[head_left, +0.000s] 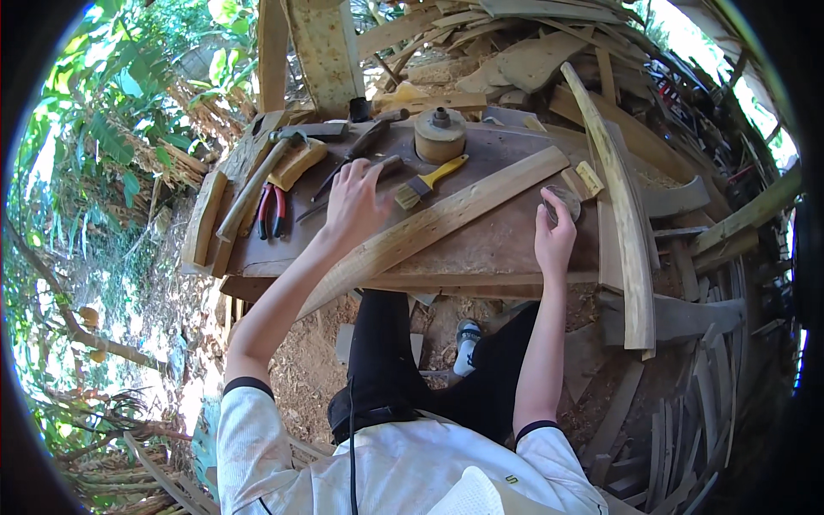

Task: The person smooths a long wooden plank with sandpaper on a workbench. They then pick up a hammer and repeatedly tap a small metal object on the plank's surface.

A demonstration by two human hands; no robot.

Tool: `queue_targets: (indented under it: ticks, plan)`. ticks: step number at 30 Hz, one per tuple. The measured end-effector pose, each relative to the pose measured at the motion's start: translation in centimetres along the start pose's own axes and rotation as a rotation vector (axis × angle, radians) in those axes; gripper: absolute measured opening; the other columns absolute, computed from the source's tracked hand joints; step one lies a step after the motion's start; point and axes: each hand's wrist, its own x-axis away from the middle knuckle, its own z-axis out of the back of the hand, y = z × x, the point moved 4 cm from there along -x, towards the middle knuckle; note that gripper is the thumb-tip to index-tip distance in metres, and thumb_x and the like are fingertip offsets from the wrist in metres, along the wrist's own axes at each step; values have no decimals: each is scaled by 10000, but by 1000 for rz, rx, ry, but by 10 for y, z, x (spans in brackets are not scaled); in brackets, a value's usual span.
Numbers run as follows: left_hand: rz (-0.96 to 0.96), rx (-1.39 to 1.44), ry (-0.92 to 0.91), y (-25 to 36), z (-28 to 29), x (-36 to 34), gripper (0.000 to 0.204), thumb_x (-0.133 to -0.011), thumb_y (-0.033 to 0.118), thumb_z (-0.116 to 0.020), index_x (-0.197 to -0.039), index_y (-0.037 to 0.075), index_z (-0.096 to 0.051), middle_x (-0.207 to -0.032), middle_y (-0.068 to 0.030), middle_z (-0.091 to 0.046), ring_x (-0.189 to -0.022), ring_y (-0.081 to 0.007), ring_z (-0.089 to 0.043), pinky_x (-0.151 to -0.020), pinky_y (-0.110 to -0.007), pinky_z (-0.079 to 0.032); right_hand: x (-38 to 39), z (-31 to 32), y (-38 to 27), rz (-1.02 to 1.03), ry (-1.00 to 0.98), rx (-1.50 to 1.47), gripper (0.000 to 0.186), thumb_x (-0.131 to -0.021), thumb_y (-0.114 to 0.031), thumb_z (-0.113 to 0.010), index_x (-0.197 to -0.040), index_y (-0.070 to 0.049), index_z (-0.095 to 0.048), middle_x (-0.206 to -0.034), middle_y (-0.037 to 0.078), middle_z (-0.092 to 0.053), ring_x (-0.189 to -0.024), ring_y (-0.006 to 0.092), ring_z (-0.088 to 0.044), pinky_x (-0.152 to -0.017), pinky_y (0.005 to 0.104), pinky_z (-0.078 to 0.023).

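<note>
My left hand (354, 202) is over the left middle of the worktable, fingers loosely spread and holding nothing. Just beyond it lie dark slim tools with handles, one of them a chisel-like tool (365, 142). To its right rests a paintbrush (432, 181) with a yellow handle. A long wooden plank (446, 210) slants across the table between my hands and overhangs the near edge. On the right, my right hand (556, 233) has its thumb and fingers apart and slightly curved. It is beside a round greyish disc (566, 206) and small wood blocks (584, 180).
A hammer (253, 189), red-handled pliers (272, 210) and a wood block (298, 163) lie on the left of the worktable (515, 249). A round lidded container (439, 136) stands at the back. A long curved wood strip (618, 206) crosses the right edge. Scrap wood piles surround the right side.
</note>
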Motion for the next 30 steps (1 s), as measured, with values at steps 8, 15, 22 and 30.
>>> queue_targets:
  ticks: [8, 15, 22, 30]
  plan:
    - [53, -147, 153, -14, -52, -16, 559, -928, 334, -725, -1352, -17, -626, -1390, -230, -556, -1338, -398, -497, -1144, -507, -393, -1, -1, 1, 3, -20, 14, 259, -1011, -78, -629, -1242, 7, -710, -1260, 167, -739, -1241, 310, -672, -1083, 399, -494]
    - [71, 21, 151, -24, -68, -20, 464, -915, 288, -725, -1282, 13, -650, -1369, -221, -564, -1320, -400, -510, -1134, -494, -401, 0, -3, 2, 3, -38, 101, 260, -1001, -100, -644, -1228, 2, -718, -1246, 169, -741, -1242, 335, -664, -1099, 422, -478]
    - [28, -27, 159, -22, -67, -32, 452, -866, 302, -758, -1206, 17, -670, -1381, -218, -558, -1321, -402, -509, -1126, -490, -407, -2, -5, -7, 9, -48, 183, 272, -995, -132, -658, -1225, 2, -715, -1238, 192, -735, -1217, 360, -665, -1089, 437, -480]
    - [-14, 79, 182, -16, -63, -32, 436, -850, 248, -745, -1212, 18, -664, -1240, -178, -611, -1186, -371, -566, -1029, -471, -459, 1, -3, -11, 15, -23, 191, 283, -1001, -131, -655, -1248, -3, -706, -1257, 189, -731, -1218, 347, -673, -1075, 421, -491]
